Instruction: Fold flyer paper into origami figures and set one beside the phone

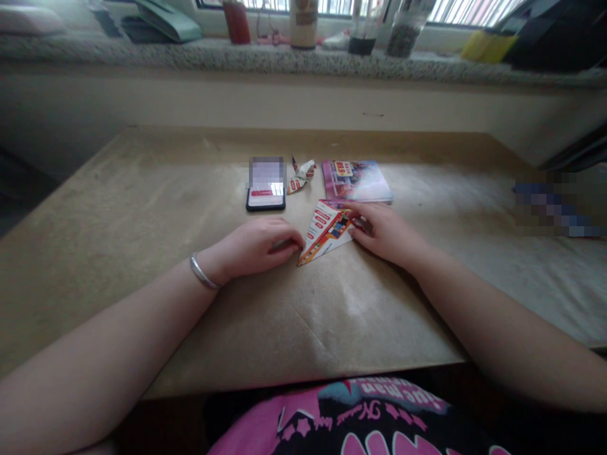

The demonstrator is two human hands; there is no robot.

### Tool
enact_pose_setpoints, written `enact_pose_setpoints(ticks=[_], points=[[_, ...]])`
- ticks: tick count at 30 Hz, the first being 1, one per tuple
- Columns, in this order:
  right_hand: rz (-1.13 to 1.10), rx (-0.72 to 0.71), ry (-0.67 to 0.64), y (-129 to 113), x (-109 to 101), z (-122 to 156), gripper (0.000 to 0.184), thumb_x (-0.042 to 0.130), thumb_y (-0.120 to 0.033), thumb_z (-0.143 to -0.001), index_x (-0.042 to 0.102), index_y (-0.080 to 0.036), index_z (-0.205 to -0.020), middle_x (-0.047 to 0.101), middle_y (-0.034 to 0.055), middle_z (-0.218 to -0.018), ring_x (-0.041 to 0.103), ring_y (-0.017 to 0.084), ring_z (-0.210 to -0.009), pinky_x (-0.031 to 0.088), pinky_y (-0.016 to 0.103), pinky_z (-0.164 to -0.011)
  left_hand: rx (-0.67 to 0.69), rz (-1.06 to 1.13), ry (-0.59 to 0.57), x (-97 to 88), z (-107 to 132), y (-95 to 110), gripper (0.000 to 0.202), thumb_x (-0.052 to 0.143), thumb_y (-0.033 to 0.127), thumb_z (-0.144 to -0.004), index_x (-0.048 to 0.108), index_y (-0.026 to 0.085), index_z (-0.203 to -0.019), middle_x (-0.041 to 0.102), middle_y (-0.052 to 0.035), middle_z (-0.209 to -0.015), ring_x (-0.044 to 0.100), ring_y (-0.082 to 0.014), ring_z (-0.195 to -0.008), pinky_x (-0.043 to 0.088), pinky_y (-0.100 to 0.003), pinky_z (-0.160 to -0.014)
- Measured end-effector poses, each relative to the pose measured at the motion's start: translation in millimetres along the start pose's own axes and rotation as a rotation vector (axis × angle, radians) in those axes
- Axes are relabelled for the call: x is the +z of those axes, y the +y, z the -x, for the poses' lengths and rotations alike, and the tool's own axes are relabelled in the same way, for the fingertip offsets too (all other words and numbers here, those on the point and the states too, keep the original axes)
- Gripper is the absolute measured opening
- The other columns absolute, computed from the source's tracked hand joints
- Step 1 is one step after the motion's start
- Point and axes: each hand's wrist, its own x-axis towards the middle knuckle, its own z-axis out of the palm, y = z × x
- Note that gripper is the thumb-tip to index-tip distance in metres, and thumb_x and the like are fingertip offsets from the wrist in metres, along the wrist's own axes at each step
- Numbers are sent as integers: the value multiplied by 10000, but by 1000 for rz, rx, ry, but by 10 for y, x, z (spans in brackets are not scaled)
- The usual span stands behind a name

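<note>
A folded piece of printed paper (pixel 327 234), white with red and orange print, lies on the table between my hands as a pointed, kite-like shape. My left hand (pixel 260 245) is at its lower left edge, fingers curled and tips brought together on the paper. On the opposite side my right hand (pixel 384 232) grips the right edge, with the fingers bent over the top and the thumb lower down. Just beyond the paper stands a small folded paper bird (pixel 302 174) with similar print.
A phone (pixel 266 197) with a lit screen lies left of the paper bird. A stack of glossy printed sheets (pixel 363 181) is at the right. Jars and bottles (pixel 303 25) line the stone windowsill (pixel 265 60) behind the table (pixel 180 170). Something blurred (pixel 554 202) sits far right.
</note>
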Motion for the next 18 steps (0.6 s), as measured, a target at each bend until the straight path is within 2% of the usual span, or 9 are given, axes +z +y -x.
enact_pose_setpoints(ticks=[2, 4, 6, 8, 10, 12, 15, 18], points=[[-73, 18, 7, -5, 23, -5, 494, 543, -175, -801, 548, -143, -1294, 675, 117, -1111, 611, 234, -981, 496, 382, -851, -2, -32, 15, 27, -5, 1, 205, 506, 238, -893, 643, 162, -1025, 674, -74, -1006, 624, -170, -930, 505, -284, -837], [-141, 18, -2, -14, 52, -11, 505, 542, -167, -799, 540, -142, -1303, 676, 113, -1090, 619, 215, -934, 505, 366, -823, 26, -59, 22, 49, -12, 0, 286, 517, 236, -887, 589, 161, -1154, 625, -100, -1192, 578, -202, -1102, 475, -340, -963], [-219, 14, -15, -24, 77, -17, 515, 539, -162, -802, 529, -162, -1317, 676, 96, -1074, 622, 190, -886, 513, 352, -806, 64, -88, 11, 70, -18, -3, 406, 527, 251, -891, 510, 162, -1286, 522, -114, -1365, 476, -226, -1268, 404, -391, -1075], [-287, 23, -11, -29, 94, -22, 512, 541, -157, -802, 534, -180, -1313, 677, 80, -1046, 622, 172, -834, 524, 345, -783, 81, -130, -17, 89, -21, -5, 478, 523, 284, -904, 454, 157, -1360, 437, -117, -1456, 372, -238, -1366, 344, -416, -1131], [-339, 23, 10, -23, 96, -24, 491, 548, -152, -798, 556, -189, -1288, 675, 75, -1043, 625, 169, -832, 532, 342, -777, 71, -179, -58, 105, -23, -1, 486, 507, 317, -920, 451, 154, -1374, 413, -112, -1479, 328, -243, -1398, 299, -440, -1158], [-379, -5, 42, -5, 80, -22, 434, 554, -146, -795, 605, -188, -1224, 673, 78, -1058, 631, 174, -869, 535, 332, -779, 45, -216, -106, 111, -23, 9, 462, 480, 340, -937, 464, 177, -1369, 422, -96, -1477, 348, -238, -1390, 258, -471, -1171], [-367, -69, 82, 40, 10, -9, 263, 559, -135, -795, 701, -200, -1007, 685, 64, -964, 632, 179, -872, 529, 318, -769, -8, -231, -156, 104, -23, 20, 430, 451, 366, -951, 491, 212, -1350, 415, -79, -1484, 379, -227, -1373, 257, -468, -1168], [-347, -145, 47, 98, -103, 14, 187, 555, -115, -782, 707, -217, -820, 688, 39, -851, 634, 171, -821, 518, 326, -785, -38, -230, -162, 94, -23, 20, 435, 448, 389, -947, 505, 214, -1341, 387, -81, -1501, 364, -234, -1381, 292, -428, -1152]])
